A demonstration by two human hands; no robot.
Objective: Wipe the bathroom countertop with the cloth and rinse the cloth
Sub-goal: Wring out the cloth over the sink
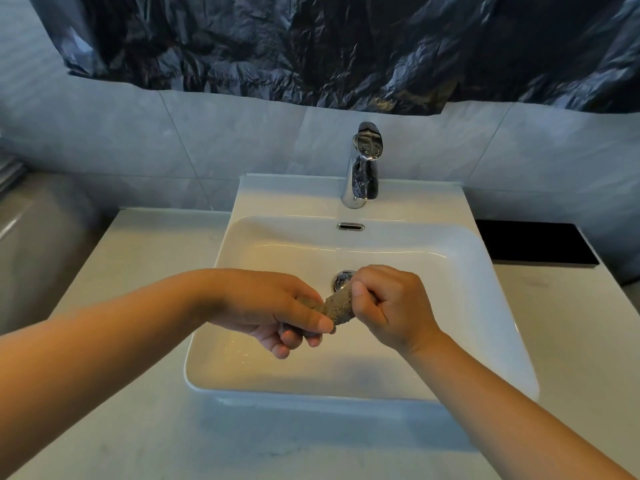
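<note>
A small grey-brown cloth [337,306] is rolled into a tight twist above the white sink basin [478,271]. My left hand [270,306] grips its left end and my right hand [391,303] is fisted around its right end, so only the short middle stretch shows. Both hands hover over the bowl, just in front of the drain [343,278]. The chrome faucet [363,168] stands at the back of the sink with no water running from it. The pale countertop [145,410] surrounds the basin.
A black mat [533,242] lies on the counter at the back right. Dark plastic sheeting [346,46] hangs on the tiled wall above the faucet. A grey rounded object [34,244] sits beyond the counter's left edge.
</note>
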